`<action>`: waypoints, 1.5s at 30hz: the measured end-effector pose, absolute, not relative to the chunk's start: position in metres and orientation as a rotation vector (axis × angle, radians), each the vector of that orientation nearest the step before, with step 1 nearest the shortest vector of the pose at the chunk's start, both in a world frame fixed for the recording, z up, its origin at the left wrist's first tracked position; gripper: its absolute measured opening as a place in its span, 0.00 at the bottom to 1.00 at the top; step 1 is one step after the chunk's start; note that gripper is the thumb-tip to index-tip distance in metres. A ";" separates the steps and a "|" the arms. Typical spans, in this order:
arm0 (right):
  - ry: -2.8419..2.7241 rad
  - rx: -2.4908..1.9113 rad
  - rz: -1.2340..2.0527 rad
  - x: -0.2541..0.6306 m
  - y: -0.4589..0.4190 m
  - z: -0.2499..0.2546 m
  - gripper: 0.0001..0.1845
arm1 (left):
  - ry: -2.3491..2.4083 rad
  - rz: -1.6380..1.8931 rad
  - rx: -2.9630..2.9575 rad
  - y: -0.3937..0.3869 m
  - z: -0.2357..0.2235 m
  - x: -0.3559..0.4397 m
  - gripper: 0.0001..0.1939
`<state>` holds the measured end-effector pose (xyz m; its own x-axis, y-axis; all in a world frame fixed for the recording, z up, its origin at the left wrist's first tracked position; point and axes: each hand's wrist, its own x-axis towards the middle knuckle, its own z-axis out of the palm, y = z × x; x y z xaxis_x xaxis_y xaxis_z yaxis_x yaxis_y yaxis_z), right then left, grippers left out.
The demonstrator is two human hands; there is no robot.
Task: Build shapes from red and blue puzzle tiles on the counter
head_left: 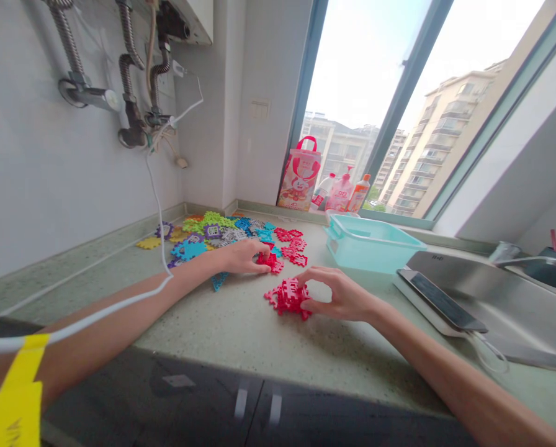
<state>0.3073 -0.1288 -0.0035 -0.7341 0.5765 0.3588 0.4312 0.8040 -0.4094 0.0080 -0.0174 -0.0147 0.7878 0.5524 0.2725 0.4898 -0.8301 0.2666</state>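
My left hand (244, 255) reaches across the counter and pinches a loose red puzzle piece (269, 262) at the near edge of a scatter of pieces. My right hand (337, 293) curls its fingers round a joined cluster of red puzzle pieces (287, 297) that rests on the counter. A few more red pieces (293, 244) lie just beyond my left hand. Behind them spreads a pile of coloured foam pieces (213, 233), green, purple, blue, yellow and orange.
A light blue plastic basket (370, 244) stands to the right of the pieces. A phone lies on a white scale (439, 302) beside a steel sink (501, 292). A pink bag (300, 174) and bottles (342, 192) stand on the window ledge. A white cable (157, 205) hangs from wall pipes.
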 end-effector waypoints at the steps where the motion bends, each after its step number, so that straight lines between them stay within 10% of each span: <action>1: -2.508 -0.748 0.412 0.307 -0.129 -0.004 0.16 | 0.823 0.509 2.799 -0.017 -0.015 0.008 0.17; 45: -2.128 -1.214 0.158 0.349 -0.062 -0.034 0.12 | 0.962 0.704 2.681 -0.015 -0.013 0.002 0.27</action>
